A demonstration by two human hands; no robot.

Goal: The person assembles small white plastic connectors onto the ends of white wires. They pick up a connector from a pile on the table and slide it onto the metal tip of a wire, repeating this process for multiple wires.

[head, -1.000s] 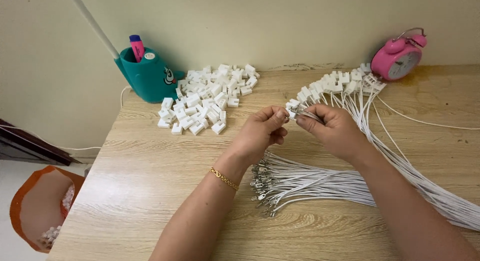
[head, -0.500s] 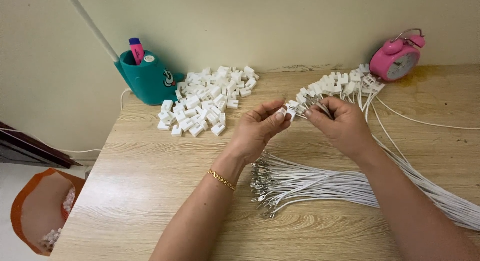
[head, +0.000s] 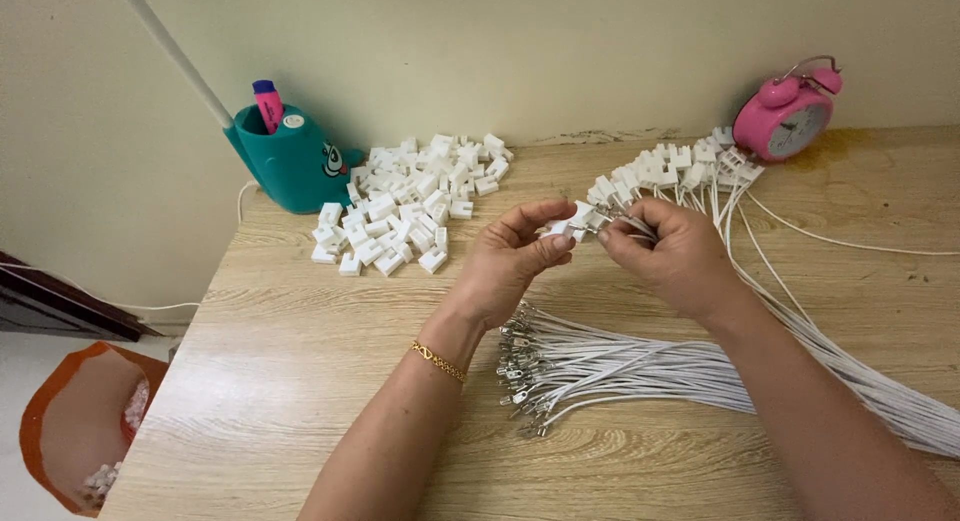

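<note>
Nearest you, a bundle of white wires with metal terminals (head: 620,366) lies on the wooden table (head: 300,381). Above it, your left hand (head: 510,261) pinches a small white plastic connector (head: 577,221), touching your right hand (head: 670,251), whose fingers grip a wire end. Beyond: a pile of white connectors (head: 405,216) and a pink alarm clock (head: 790,111).

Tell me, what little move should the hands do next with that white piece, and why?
Probably push the wire's metal tip further into the white connector. The left hand pinches that connector while the right hand holds the wire right at it, so the two parts look lined up but maybe not fully seated.
</note>
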